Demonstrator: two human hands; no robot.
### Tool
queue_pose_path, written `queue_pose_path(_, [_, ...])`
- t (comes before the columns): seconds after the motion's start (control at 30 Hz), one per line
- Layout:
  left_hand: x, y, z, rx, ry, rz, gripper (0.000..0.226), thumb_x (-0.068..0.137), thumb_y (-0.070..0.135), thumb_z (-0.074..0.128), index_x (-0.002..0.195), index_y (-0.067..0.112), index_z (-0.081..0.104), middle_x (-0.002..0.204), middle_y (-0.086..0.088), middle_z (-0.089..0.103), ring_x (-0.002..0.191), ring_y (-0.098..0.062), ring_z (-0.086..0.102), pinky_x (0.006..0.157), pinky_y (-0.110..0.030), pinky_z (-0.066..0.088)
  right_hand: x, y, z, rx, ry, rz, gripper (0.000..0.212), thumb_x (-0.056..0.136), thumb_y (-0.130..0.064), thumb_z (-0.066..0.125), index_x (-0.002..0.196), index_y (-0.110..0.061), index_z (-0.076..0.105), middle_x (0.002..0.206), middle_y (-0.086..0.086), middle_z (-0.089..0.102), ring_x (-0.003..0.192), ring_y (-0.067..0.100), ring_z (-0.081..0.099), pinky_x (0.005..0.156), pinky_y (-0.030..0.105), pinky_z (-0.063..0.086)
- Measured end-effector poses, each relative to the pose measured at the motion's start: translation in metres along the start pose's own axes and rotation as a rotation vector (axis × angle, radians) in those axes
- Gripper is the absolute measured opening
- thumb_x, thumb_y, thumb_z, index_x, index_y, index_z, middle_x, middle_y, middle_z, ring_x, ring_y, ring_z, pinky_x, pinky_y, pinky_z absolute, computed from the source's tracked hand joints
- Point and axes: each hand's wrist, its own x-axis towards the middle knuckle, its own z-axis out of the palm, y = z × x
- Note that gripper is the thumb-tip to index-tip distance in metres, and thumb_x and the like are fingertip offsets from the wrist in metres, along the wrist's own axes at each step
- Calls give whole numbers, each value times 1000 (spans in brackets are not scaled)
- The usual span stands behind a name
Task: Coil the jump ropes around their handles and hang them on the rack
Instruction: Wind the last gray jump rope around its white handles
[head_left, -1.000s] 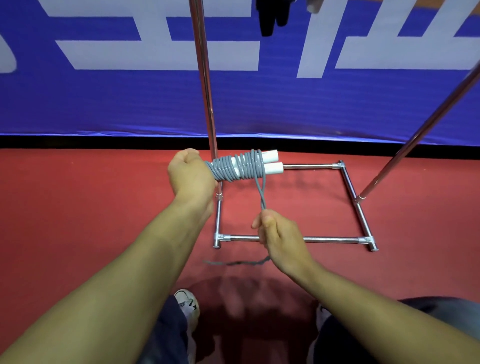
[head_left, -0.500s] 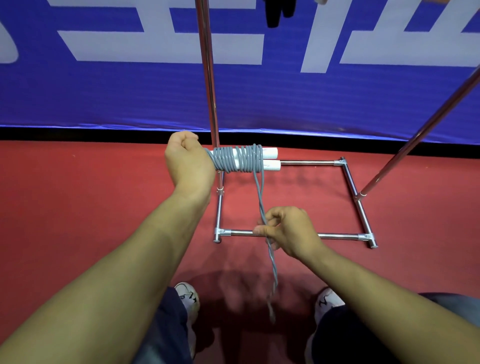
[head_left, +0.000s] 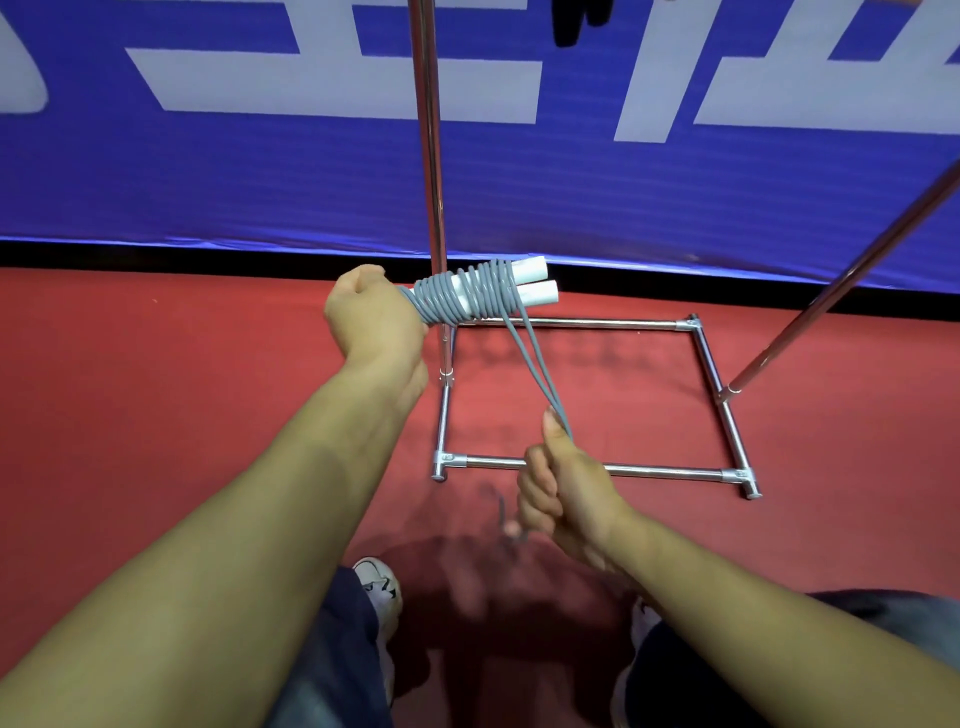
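My left hand (head_left: 371, 314) grips the near ends of two white handles (head_left: 535, 283) held side by side, pointing right. Grey rope (head_left: 462, 299) is wound in several turns around them. Two strands of the rope (head_left: 535, 364) run down from the coil to my right hand (head_left: 558, 488), which grips them in a fist with the thumb up. A short blurred tail hangs below that fist. The chrome rack (head_left: 566, 323) stands just behind, its base frame on the floor and its left upright (head_left: 431, 130) rising behind the coil.
A slanted chrome pole (head_left: 841, 280) rises at the right. A blue banner with white lettering (head_left: 571, 156) covers the wall behind. Dark items (head_left: 571, 21) hang at the top edge. The floor is red; my shoes (head_left: 379, 587) show at the bottom.
My right hand turned thumb-up and slid down the strands, pulling them taut. The coil tilted slightly and the loose tail below the fist got shorter.
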Motion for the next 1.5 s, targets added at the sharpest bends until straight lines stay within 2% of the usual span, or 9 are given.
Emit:
queue_pose_path(0.13, [13,11,-3,-45,75,-33,26,95,10,38,77,21,52,72,-7,49,45,-16,36,41,-18,26,1,5,-5,-254,88,-158,59,84,-71,43,53,-22,52,47,-11,39,54,13,41,60,29,33])
queue_pose_path(0.3, [22,18,-9,-87,160,-36,28,93,8,38,71,20,50,71,-7,48,46,-18,34,42,-20,25,1,2,-16,-509,19,-331,35,96,-39,37,113,-32,67,101,-15,64,92,-9,53,91,15,36])
queue_pose_path(0.43, [20,18,-12,-28,118,38,25,93,10,40,73,20,52,68,-2,49,56,-20,40,47,-23,29,-2,-8,-28,-707,-106,-274,20,94,-17,64,100,-33,75,82,-1,57,78,10,54,75,21,40])
queue_pose_path(0.6, [-4,22,-12,144,-255,-93,27,99,13,44,74,19,48,48,3,38,29,-9,29,36,-10,19,12,-26,-52,-1098,326,-316,6,78,-28,81,79,-22,78,76,0,75,73,23,70,73,35,54])
queue_pose_path(0.83, [-23,5,-19,741,-667,29,26,99,10,44,76,13,56,47,-5,42,25,-9,32,32,-11,21,17,-57,-67,-636,698,-549,28,78,-12,76,68,-33,60,74,2,70,69,19,70,71,46,57])
queue_pose_path(1.0, [-11,-1,-19,1005,-534,239,30,92,5,40,70,11,58,57,-18,57,43,-24,55,46,-27,45,-1,-68,-59,-684,720,-938,32,77,-3,77,67,-29,60,73,9,60,75,-1,54,70,11,39])
queue_pose_path(1.13, [-5,-4,-17,1079,-251,439,30,92,13,39,91,13,69,95,-14,71,91,-37,63,83,-38,51,-14,-61,-44,-1006,583,-1190,18,78,1,71,64,-7,63,69,2,49,70,23,49,64,33,39])
queue_pose_path(1.37, [-5,-13,-8,634,-116,350,27,86,12,39,69,26,55,70,6,57,79,-30,61,74,-39,52,-1,-35,-22,-1424,368,-1112,15,85,-14,63,71,-19,58,76,-3,52,72,21,39,41,35,41])
queue_pose_path(1.5, [-9,-16,-6,482,-103,229,30,90,9,41,67,24,53,64,7,51,64,-18,48,62,-29,41,6,-26,-22,-1386,388,-1000,5,83,-19,59,79,-16,57,80,1,54,70,26,51,45,38,46])
